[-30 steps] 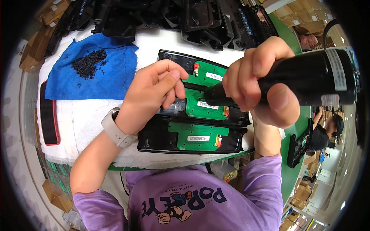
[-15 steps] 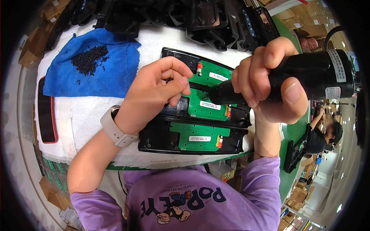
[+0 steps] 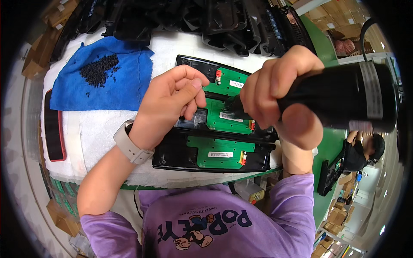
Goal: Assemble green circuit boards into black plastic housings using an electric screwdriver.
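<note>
A phone point(image 3: 55, 133) lies left on the sheet point(image 3: 99, 129). Right of it is a cloth point(image 3: 129, 88) with screws point(image 3: 95, 72) on top. Farther right, three cases point(image 3: 174, 159) with boards point(image 3: 219, 162) in them sit one behind another. Plastic parts point(image 3: 223, 21) lie behind.

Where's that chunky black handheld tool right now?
In the head view, the black handheld tool is right of centre, gripped in the right hand, its narrow end pointing left over the middle green circuit board.

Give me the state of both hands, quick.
Left hand: loosely curled; whether it holds anything cannot be told.
Right hand: closed around a black cylindrical tool.
</note>
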`<act>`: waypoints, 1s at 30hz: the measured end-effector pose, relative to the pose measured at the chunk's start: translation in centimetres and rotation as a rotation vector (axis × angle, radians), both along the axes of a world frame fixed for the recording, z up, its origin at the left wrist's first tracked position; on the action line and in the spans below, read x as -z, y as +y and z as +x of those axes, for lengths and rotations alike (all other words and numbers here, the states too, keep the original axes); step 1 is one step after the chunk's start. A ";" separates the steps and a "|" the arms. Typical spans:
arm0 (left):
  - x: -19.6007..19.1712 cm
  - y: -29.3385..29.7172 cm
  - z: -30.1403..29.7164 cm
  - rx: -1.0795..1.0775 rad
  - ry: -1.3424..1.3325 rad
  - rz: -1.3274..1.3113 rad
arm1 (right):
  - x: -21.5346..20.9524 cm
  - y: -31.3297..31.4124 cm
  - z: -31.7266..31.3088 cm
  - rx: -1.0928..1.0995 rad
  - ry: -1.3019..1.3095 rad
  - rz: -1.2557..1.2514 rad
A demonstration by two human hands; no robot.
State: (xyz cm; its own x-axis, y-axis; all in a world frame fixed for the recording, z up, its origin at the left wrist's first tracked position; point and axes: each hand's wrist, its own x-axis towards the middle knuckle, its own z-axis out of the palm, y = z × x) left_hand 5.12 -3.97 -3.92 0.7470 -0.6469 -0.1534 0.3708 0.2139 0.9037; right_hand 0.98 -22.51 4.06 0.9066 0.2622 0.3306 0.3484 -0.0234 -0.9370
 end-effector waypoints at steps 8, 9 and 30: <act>-0.9 -0.3 -0.4 -0.051 -0.041 0.013 | -0.8 -2.1 1.2 -0.245 -0.088 0.492; -1.0 -0.2 -0.4 -0.050 -0.044 0.014 | -1.3 -2.3 1.2 -0.244 -0.106 0.567; -0.8 -0.4 -1.3 0.049 -0.032 0.052 | -1.4 -2.3 0.5 -0.225 -0.130 0.698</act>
State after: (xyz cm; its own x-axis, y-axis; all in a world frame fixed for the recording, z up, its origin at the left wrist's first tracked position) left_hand 3.80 -4.39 -3.14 0.7198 -0.6746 -0.1639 0.3502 0.1490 0.9247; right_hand 1.49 -24.77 5.46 0.7978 0.1271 0.5894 0.3836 0.6471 -0.6588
